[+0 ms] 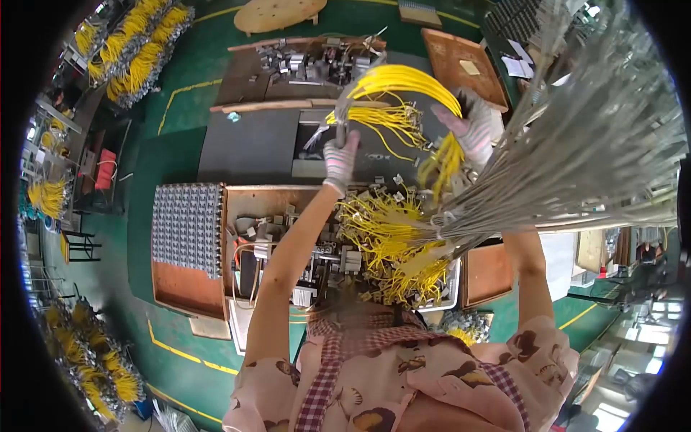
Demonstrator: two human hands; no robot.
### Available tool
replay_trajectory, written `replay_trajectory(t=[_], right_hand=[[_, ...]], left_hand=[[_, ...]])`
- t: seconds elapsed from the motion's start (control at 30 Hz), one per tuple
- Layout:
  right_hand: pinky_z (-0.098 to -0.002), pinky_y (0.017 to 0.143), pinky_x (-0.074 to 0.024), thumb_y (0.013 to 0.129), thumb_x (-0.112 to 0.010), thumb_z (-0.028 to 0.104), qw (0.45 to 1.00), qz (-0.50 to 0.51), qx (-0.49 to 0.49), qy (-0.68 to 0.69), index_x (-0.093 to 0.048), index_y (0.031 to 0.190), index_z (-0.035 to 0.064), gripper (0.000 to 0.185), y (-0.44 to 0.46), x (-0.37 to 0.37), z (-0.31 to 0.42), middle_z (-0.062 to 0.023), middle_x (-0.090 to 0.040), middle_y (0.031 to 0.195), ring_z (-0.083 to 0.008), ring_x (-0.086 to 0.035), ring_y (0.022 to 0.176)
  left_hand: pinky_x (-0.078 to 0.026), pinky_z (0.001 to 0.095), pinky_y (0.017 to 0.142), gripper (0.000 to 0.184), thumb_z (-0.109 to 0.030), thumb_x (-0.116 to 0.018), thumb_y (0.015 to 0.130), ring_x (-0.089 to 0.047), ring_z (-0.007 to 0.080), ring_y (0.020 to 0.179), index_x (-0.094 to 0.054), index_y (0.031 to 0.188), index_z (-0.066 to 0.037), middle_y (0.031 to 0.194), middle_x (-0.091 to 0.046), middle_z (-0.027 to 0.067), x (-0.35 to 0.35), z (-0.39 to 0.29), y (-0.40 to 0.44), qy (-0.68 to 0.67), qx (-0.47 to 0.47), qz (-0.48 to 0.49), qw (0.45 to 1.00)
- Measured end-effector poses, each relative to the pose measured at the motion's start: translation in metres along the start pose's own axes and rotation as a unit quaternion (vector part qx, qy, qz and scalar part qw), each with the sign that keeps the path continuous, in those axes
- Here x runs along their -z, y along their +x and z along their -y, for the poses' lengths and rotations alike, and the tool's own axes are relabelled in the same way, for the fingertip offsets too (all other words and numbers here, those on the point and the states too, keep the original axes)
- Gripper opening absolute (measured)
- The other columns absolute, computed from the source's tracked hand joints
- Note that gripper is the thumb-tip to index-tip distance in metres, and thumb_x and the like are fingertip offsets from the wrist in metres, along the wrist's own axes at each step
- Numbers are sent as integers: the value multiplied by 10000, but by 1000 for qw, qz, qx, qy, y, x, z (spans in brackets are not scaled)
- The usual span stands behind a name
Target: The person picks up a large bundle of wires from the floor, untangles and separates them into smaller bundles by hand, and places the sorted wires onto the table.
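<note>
A bundle of yellow wires (407, 78) arches above the workbench between my two gloved hands. My left hand (340, 160), in a striped glove, is closed around the grey end of the bundle on the left. On the right, my right hand (471, 133) grips the yellow wires, its thumb lying along them; its other fingers are partly hidden. Below the arch hang more yellow wire ends (389, 122) with small metal tips. Nearer my body lies a large heap of yellow wires (389, 230), tied to a thick sheaf of grey cables (547, 165) that blurs across the right side.
A wooden tray holds rows of grey metal parts (187, 223) at left. Behind my left forearm sits a box of loose metal parts (248, 227). More parts (309, 61) lie at the bench's far side. A brown board (464, 65) stands at back right; yellow cable piles (144, 43) lie back left.
</note>
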State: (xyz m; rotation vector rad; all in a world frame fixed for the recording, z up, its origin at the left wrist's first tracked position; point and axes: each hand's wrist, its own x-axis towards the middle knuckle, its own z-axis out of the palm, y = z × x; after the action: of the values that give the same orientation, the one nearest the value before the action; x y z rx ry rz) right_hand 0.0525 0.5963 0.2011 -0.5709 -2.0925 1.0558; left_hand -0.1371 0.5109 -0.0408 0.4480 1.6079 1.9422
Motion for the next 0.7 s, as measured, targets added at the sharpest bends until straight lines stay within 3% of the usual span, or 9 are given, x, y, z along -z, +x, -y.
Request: replay_trajectory(t=[0.07, 0.17, 0.3, 0.33, 0.4, 0.43, 0.53, 0.57, 0.7], right_hand=[[-214, 539, -361, 767, -724, 149, 998, 27, 61, 10, -587, 859, 39, 199, 11, -17, 29, 23, -551, 699, -48, -467, 621], [-236, 622, -441, 747, -739, 183, 984, 74, 123, -103, -595, 918, 35, 269, 23, -24, 6, -1, -590, 741, -101, -553, 681], [-288, 678, -485, 698, -748, 189, 939, 148, 220, -218, -601, 955, 46, 329, 27, -33, 12, -65, -638, 824, -207, -627, 732], [-324, 700, -495, 698, -729, 181, 930, 175, 202, -250, -599, 979, 60, 332, 29, -37, -2, -96, -647, 893, -267, -632, 779], [-371, 679, -503, 715, -699, 201, 928, 159, 241, -235, -596, 993, 94, 315, 31, -46, -33, -113, -640, 932, -303, -627, 781], [-369, 665, -503, 723, -692, 217, 916, 126, 304, -229, -581, 1036, 106, 350, 34, -48, -51, -109, -639, 917, -314, -623, 742], [-371, 726, -494, 727, -689, 245, 879, 153, 196, -407, -552, 1121, 127, 434, 39, -50, -91, -102, -629, 961, -307, -615, 806], [-385, 837, -456, 746, -679, 276, 817, 201, 141, -522, -520, 1197, 151, 494, 50, -55, -86, -100, -594, 1068, -290, -575, 960], [-406, 948, -387, 783, -647, 347, 795, 230, 21, -560, -513, 1224, 165, 496, 47, -49, -119, -101, -524, 1207, -281, -482, 1127]], left_hand=[[-393, 232, 514, 168, -202, -615, 866, -495, 90, 571, -638, 904, -39, 705, -588, -26, -8, -20, -6, -148, -45, 57, 986], [-477, 227, 569, 218, -188, -582, 888, -584, 106, 606, -561, 1051, -45, 752, -627, -1, 41, -26, 43, 25, 38, 201, 978], [-525, 303, 689, 319, -104, -569, 873, -613, 182, 843, -459, 1162, -21, 972, -612, 89, 50, 22, 87, 189, -125, 320, 920], [-518, 327, 711, 355, -188, -614, 839, -620, 193, 853, -505, 1145, -45, 983, -625, 81, 46, 78, 127, -90, -3, 279, 956], [-509, 351, 725, 426, -300, -658, 776, -632, 242, 838, -560, 1131, -85, 985, -639, 98, 56, 115, 168, 117, -157, 208, 958], [-499, 355, 744, 463, -357, -691, 719, -631, 281, 872, -601, 1110, -125, 1005, -650, 116, 65, 95, 162, 258, -27, 228, 938], [-501, 361, 777, 487, -371, -713, 684, -627, 311, 891, -617, 1086, -114, 1000, -649, 137, 68, 46, 146, 550, -12, 227, 804], [-499, 364, 799, 492, -383, -708, 684, -625, 307, 904, -617, 1087, -115, 996, -650, 142, 70, 43, 145, 540, 5, 200, 818], [-476, 386, 877, 510, -389, -683, 704, -585, 301, 1010, -586, 1133, -130, 1105, -600, 141, 61, 1, 122, 589, 83, 100, 797]])
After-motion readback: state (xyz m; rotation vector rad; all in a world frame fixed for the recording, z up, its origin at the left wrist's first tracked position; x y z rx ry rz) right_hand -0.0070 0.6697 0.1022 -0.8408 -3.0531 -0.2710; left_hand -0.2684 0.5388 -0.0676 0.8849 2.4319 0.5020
